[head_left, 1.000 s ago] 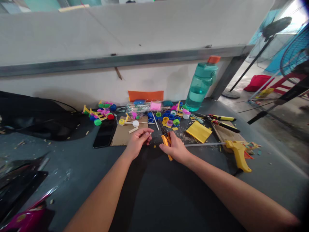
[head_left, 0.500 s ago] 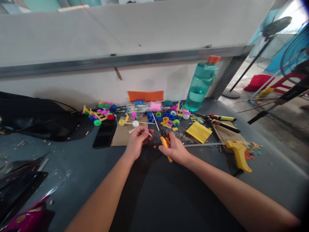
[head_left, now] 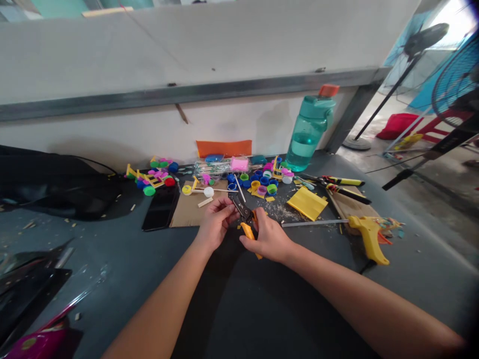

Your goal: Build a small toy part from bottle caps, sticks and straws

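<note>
My right hand is closed round the orange handles of a pair of black-jawed pliers. The jaws point up and left, to the fingertips of my left hand. Those fingers are pinched on a short wooden stick, now mostly hidden by the fingers and the jaws. Just beyond my left hand, a flat wooden piece lies on a cardboard sheet. A thin stick with a white bottle cap and a yellow cap lies there too. Another white stick leans near the blue caps.
Several coloured caps lie behind my hands. On the right are yellow foam, a glue gun, yellow-black pliers and a teal bottle. A phone and small cap-wheeled assemblies are on the left.
The pliers have moved left and down, and their jaws have come up to my left fingertips. The stick in my left hand, visible before, is now mostly covered.
</note>
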### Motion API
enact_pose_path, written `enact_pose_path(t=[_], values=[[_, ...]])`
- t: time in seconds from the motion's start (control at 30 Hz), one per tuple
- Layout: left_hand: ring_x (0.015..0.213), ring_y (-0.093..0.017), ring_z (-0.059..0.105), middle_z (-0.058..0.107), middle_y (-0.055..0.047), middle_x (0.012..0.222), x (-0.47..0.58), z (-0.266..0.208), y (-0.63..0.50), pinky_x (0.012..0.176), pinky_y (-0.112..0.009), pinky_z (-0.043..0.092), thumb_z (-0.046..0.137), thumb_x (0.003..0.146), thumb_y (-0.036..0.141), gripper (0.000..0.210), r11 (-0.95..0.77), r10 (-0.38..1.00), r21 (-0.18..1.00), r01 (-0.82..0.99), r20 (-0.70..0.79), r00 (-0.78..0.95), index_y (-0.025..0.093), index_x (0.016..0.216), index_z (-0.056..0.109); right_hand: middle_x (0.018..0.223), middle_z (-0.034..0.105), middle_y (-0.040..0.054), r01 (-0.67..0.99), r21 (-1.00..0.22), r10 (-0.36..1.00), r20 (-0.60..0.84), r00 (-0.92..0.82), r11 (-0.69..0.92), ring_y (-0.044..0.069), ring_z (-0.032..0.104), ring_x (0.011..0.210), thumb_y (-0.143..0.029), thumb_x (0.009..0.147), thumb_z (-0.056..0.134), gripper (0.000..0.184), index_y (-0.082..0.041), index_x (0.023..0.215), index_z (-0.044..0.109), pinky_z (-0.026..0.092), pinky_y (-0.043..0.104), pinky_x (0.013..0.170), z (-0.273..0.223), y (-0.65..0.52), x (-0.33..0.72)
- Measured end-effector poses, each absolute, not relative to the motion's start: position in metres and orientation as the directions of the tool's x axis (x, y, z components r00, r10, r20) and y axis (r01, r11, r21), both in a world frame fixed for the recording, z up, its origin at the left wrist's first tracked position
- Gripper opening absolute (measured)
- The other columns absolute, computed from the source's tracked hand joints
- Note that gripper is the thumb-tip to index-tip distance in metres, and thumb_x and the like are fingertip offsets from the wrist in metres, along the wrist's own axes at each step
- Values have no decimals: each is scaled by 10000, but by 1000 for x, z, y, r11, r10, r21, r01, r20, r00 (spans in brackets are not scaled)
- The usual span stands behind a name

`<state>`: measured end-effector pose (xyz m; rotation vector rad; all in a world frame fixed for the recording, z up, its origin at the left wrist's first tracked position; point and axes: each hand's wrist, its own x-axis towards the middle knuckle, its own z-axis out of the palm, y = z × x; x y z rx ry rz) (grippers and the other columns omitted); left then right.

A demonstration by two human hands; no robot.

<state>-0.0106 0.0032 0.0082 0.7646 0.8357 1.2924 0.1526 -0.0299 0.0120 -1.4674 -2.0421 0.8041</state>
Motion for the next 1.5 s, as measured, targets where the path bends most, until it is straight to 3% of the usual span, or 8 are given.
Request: enact_pose_path(t=[0.13,0.37,0.53,0.83,1.07,1.5], values=[[682,-99,611,640,10,744,-9,4,2,659,-209,510,762,651,210,190,143,985,912,-385,-92,148,151,776,632,778,530,0,662,-708,953,54,-298,247,148,509,613,-422,702,585,390,-224,907,319,346,259,562,13,-31,152],[695,-117,581,629,12,726,-9,-2,3,688,-235,484,726,692,275,160,-17,991,982,-186,41,124,155,756,641,807,555,14,676,-689,953,75,-292,261,155,532,633,-436,695,585,425,-218,964,340,354,261,568,11,-32,152],[661,-114,578,601,20,737,-12,3,4,639,-238,495,689,731,294,170,-87,996,980,-181,92,21,179,820,600,823,565,23,710,-661,963,79,-256,243,161,545,641,-442,690,588,435,-211,974,352,354,263,574,10,-33,151],[628,-121,576,629,6,690,-12,4,3,627,-238,487,728,679,287,170,-24,999,989,-147,30,41,164,764,646,801,569,17,733,-634,963,73,-261,246,162,544,611,-447,696,585,450,-202,996,357,340,260,554,11,-34,150],[711,-143,603,663,-1,730,-14,4,4,699,-252,489,734,668,266,144,-74,996,989,-127,80,43,169,753,672,807,566,15,732,-629,958,75,-276,260,157,540,616,-441,693,589,445,-201,993,365,335,258,553,13,-35,150],[671,-142,582,648,10,699,-16,6,4,671,-246,472,729,659,270,113,-84,995,990,-113,90,49,179,697,672,790,576,15,718,-640,951,70,-302,275,147,537,591,-445,703,579,417,-205,967,363,330,258,532,13,-35,150]])
